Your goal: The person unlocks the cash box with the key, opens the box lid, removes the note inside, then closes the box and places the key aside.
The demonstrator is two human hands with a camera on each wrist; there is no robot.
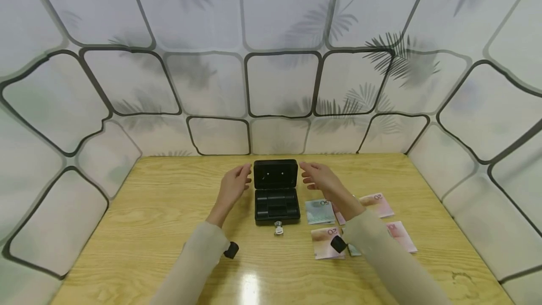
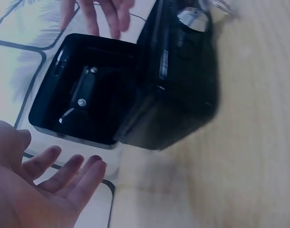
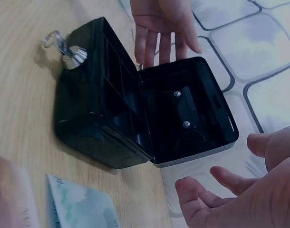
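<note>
A black cash box (image 1: pixel 277 206) stands on the wooden table with its lid (image 1: pixel 275 174) raised. Keys (image 1: pixel 278 228) hang from the lock on its front side. Inside lies a black compartment tray (image 3: pixel 123 88). My left hand (image 1: pixel 234 185) is at the left of the lid, fingers relaxed and holding nothing. On the other side, my right hand (image 1: pixel 322 179) is beside the lid's right edge, its fingers loosely bent around nothing. Both wrist views show the two hands flanking the lid, with two screws (image 2: pixel 88 85) visible inside it.
Several banknotes lie right of the box, including a green 50 note (image 1: pixel 319 212), a 20 note (image 1: pixel 326 244), another 20 note (image 1: pixel 377 204) and a pink note (image 1: pixel 402 236). My right forearm partly covers them. A patterned wall panel (image 1: pixel 277 84) rises behind the wooden table (image 1: pixel 169 201).
</note>
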